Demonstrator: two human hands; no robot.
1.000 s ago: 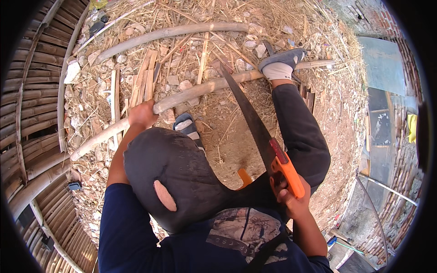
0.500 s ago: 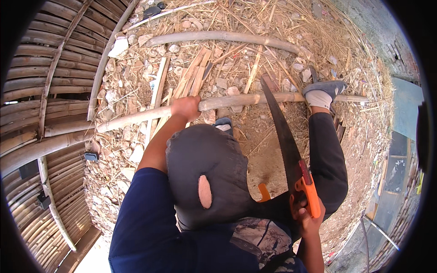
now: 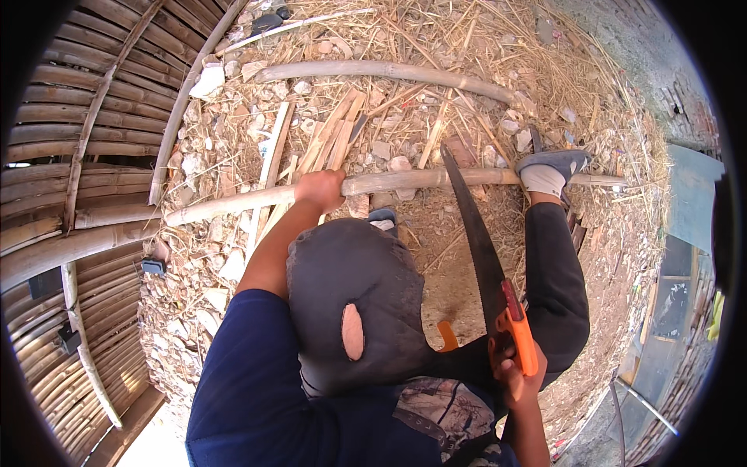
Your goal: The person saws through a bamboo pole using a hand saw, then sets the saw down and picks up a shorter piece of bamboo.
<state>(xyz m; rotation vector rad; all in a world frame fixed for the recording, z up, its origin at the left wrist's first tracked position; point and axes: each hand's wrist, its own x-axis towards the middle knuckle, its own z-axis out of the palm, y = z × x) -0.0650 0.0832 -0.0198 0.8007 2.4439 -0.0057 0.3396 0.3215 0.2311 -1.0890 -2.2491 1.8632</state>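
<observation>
A long bamboo pole (image 3: 412, 180) lies crosswise in front of my legs. My left hand (image 3: 320, 189) is wrapped round it, left of its middle. My right hand (image 3: 520, 377) grips the orange handle of a hand saw (image 3: 484, 245). The dark blade points away from me, and its tip crosses the pole between my left hand and my right foot. Whether the teeth press into the bamboo I cannot tell. My right foot, in a dark slipper (image 3: 554, 165), rests at the pole's right part. My bent left knee (image 3: 350, 257) hides some ground below.
Another bamboo pole (image 3: 381, 70) lies farther off among straw and stones. Split bamboo strips (image 3: 334, 132) lie beyond my left hand. An orange curved object (image 3: 447, 335) shows beside my thigh. A slatted bamboo wall (image 3: 85, 140) stands at left, a concrete wall (image 3: 646, 54) at right.
My right hand and the saw have shifted slightly back toward me and to the left. My left hand keeps its hold on the pole. The view has moved a little.
</observation>
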